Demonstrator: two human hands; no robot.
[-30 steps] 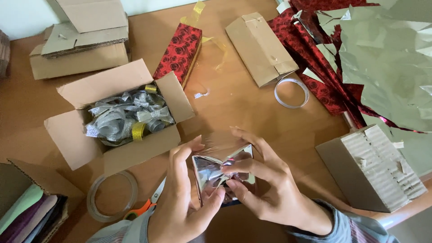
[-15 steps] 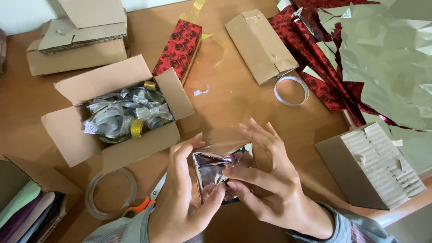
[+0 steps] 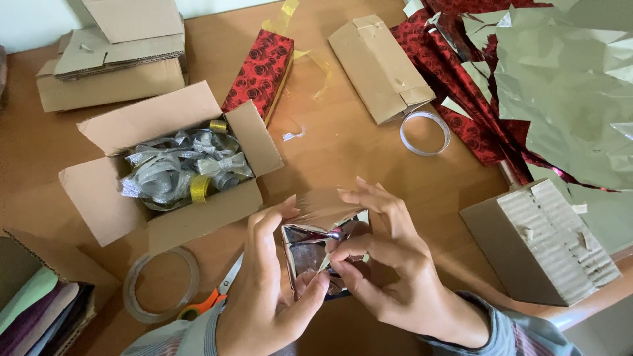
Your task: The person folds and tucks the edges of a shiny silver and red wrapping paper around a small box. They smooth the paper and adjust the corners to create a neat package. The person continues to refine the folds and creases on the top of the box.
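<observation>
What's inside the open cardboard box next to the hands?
The open cardboard box holds a heap of silver ribbons and gold ribbon spools. The heap covers the box bottom, so anything beneath cannot be seen.

We are seeing soft, even daylight; glare is flashing off the silver foil sheets (image 3: 567, 86), and faint shadows are falling beneath our hands.
</observation>
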